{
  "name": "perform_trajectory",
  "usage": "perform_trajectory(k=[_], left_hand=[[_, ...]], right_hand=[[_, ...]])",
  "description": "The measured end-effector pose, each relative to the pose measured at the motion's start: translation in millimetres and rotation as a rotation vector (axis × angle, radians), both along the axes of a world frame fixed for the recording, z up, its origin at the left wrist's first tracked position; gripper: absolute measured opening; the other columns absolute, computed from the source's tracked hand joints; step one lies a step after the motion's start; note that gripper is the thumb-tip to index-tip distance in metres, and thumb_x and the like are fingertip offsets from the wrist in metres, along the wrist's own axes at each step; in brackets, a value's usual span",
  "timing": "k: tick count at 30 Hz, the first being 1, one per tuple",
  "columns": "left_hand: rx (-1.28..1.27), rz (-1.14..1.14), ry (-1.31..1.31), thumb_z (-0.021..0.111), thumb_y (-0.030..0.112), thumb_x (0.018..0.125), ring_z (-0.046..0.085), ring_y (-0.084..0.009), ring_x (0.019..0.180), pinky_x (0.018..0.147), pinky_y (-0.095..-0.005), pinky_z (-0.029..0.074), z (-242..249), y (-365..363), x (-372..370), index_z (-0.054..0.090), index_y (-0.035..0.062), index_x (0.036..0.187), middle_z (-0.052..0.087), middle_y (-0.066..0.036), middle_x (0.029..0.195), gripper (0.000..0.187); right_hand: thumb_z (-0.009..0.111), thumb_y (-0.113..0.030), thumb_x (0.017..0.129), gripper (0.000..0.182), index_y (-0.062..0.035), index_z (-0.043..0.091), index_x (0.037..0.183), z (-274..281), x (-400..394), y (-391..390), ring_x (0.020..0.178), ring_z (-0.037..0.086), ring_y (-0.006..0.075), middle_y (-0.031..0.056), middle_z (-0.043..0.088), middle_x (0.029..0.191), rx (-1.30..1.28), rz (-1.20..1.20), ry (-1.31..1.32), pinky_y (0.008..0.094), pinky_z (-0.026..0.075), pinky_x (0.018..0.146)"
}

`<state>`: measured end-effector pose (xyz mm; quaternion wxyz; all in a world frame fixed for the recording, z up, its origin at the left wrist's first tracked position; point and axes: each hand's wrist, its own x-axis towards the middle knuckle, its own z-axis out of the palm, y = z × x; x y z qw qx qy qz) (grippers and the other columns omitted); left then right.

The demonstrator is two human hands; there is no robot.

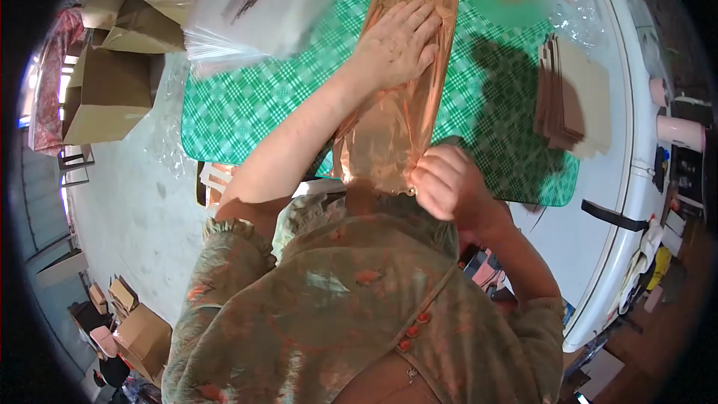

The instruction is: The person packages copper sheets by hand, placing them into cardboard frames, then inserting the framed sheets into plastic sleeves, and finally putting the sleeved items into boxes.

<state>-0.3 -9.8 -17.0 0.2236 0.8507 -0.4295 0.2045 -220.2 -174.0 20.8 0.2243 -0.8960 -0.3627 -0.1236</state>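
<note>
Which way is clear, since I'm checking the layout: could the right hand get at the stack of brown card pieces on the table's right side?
Probably yes. The right hand pinches the copper foil bag at its near end, and only bare green checked cloth lies between it and the stack.

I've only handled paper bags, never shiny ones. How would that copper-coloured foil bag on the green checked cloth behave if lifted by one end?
Probably floppy: the foil bag creases and droops over the table edge near the right hand. Likely light, since it lies flat and thin under the left hand. Its glossy surface suggests it may slide on the checked cloth.
</note>
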Motion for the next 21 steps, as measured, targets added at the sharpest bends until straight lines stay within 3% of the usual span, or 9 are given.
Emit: perform_trajectory(k=[2, 6, 7, 10, 11, 14, 20, 21], left_hand=[[-0.008, -0.007, -0.003, 0.059, 0.033, 0.107, 0.047, -0.0361, 0.150, 0.128, -0.0480, 0.036, 0, 0, -1, 0.057, -0.0002, 0.150, 0.056, -0.019, 0.157, 0.054], [-0.027, -0.022, 0.008, 0.060, 0.030, 0.106, 0.048, -0.0368, 0.150, 0.128, -0.0484, 0.036, 2, 1, -2, 0.057, -0.0005, 0.150, 0.056, -0.019, 0.156, 0.054], [-0.031, -0.023, 0.015, 0.061, 0.030, 0.105, 0.048, -0.0369, 0.150, 0.128, -0.0485, 0.037, 4, 1, -2, 0.057, -0.0006, 0.150, 0.056, -0.019, 0.156, 0.054], [-0.006, -0.016, 0.023, 0.062, 0.028, 0.105, 0.048, -0.0372, 0.150, 0.128, -0.0487, 0.036, 7, 0, -3, 0.057, -0.0005, 0.150, 0.057, -0.019, 0.156, 0.053], [-0.008, -0.017, 0.029, 0.062, 0.026, 0.105, 0.048, -0.0379, 0.150, 0.128, -0.0488, 0.036, 8, 0, -3, 0.057, -0.0001, 0.151, 0.056, -0.019, 0.156, 0.053], [0.011, -0.019, 0.054, 0.062, 0.025, 0.104, 0.047, -0.0383, 0.150, 0.129, -0.0491, 0.035, 12, 1, -6, 0.056, -0.0006, 0.151, 0.056, -0.020, 0.157, 0.054], [0.039, -0.020, 0.068, 0.062, 0.026, 0.104, 0.046, -0.0389, 0.151, 0.130, -0.0494, 0.033, 17, 2, -7, 0.055, -0.0033, 0.151, 0.054, -0.022, 0.158, 0.056], [0.045, -0.019, 0.069, 0.062, 0.026, 0.104, 0.046, -0.0388, 0.151, 0.130, -0.0494, 0.033, 17, 1, -7, 0.055, -0.0034, 0.151, 0.054, -0.022, 0.158, 0.056]], right_hand=[[0.079, -0.013, 0.083, 0.025, 0.0003, 0.074, 0.103, 8, 5, 8, 0.110, 0.064, 0.0331, 0.0148, 0.071, 0.114, 0.081, 0.028, 0.064, 0.0479, 0.055, 0.099], [0.081, -0.018, 0.084, 0.052, 0.0038, 0.066, 0.129, 10, 53, 12, 0.124, 0.062, 0.0374, 0.0193, 0.067, 0.130, 0.020, -0.239, -0.063, 0.0513, 0.051, 0.108], [0.083, -0.026, 0.085, 0.074, 0.0061, 0.056, 0.145, 6, 53, 9, 0.142, 0.053, 0.0404, 0.0229, 0.058, 0.149, -0.056, -0.254, 0.034, 0.0553, 0.041, 0.120], [0.084, -0.035, 0.085, 0.087, 0.0077, 0.049, 0.152, 8, 39, 17, 0.154, 0.041, 0.0401, 0.0247, 0.047, 0.162, -0.194, -0.333, 0.110, 0.0576, 0.028, 0.129], [0.076, -0.045, 0.090, 0.099, 0.0098, 0.036, 0.161, 10, 37, 16, 0.161, 0.030, 0.0402, 0.0252, 0.037, 0.169, -0.263, -0.328, 0.167, 0.0567, 0.020, 0.132], [0.075, -0.046, 0.091, 0.098, 0.0093, 0.036, 0.161, 13, 36, 20, 0.160, 0.031, 0.0414, 0.0265, 0.038, 0.168, -0.247, -0.346, 0.179, 0.0598, 0.019, 0.131], [0.074, -0.046, 0.093, 0.097, 0.0104, 0.035, 0.162, -1, 57, 12, 0.164, 0.022, 0.0397, 0.0271, 0.031, 0.172, -0.293, -0.456, 0.128, 0.0621, 0.009, 0.133], [0.068, -0.045, 0.098, 0.091, 0.0093, 0.034, 0.163, -1, 62, 9, 0.164, 0.022, 0.0394, 0.0263, 0.031, 0.173, -0.266, -0.465, 0.130, 0.0625, 0.009, 0.133]])
